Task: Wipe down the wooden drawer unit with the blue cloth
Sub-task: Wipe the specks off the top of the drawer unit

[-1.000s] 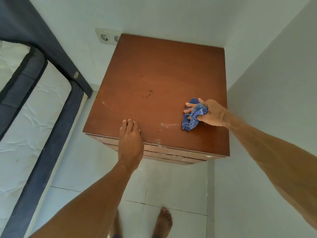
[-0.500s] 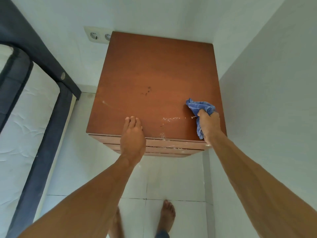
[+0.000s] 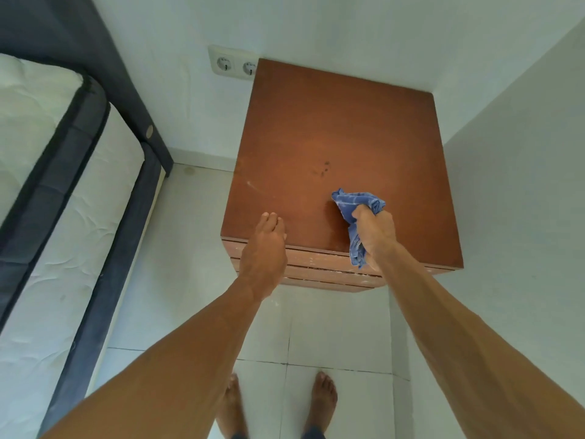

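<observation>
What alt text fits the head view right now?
The right hand grips a bunched blue cloth on the wooden drawer unit near its front edge; the left hand rests flat at that edge. A mattress lies left.

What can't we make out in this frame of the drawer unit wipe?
- Drawer fronts, head view: seen steeply from above and partly behind both forearms; handles not visible.
- Tabletop under the blue cloth and right hand: covered.
- Left hand palm: contact with the top hidden.
- Bed: cut off by left edge.
</observation>
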